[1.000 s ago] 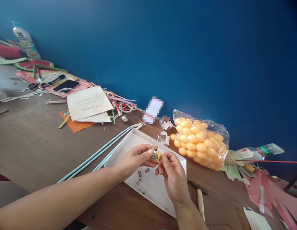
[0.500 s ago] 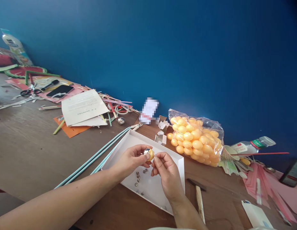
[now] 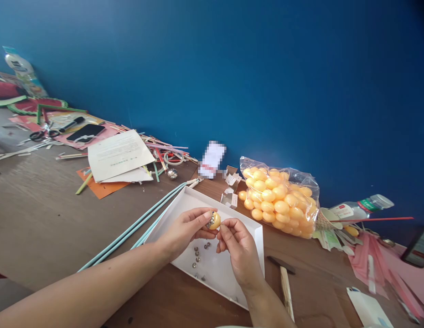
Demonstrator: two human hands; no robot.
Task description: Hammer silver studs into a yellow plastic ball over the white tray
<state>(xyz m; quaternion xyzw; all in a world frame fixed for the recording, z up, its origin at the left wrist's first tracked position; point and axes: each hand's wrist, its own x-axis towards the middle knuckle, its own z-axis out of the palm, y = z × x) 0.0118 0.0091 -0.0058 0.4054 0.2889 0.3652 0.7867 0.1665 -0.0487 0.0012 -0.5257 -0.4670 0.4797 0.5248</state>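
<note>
My left hand (image 3: 190,228) is closed round a small yellow ball (image 3: 215,220), one side of which is studded with shiny silver thumbtacks. Right beside the ball, my right hand (image 3: 240,246) has its thumb and forefinger pinched together. Whatever may be between those fingertips is too small to make out. Both hands are above a shallow white tray (image 3: 212,291). Several loose thumbtacks (image 3: 197,256) lie scattered on its bottom, and my right hand and forearm cover part of it.
Behind the tray sits a clear bag of yellow balls (image 3: 280,200). A hammer (image 3: 286,287) lies to the right. Light-blue rods (image 3: 140,221) run along the left, near a printed paper (image 3: 119,155), scissors (image 3: 44,133) and a phone (image 3: 86,132). A plastic bottle (image 3: 362,207) leans by the blue wall.
The ball has turned in my left hand, so less of its silver side shows. My left fingers have shifted round it; my right hand stays pinched at nearly the same spot.
</note>
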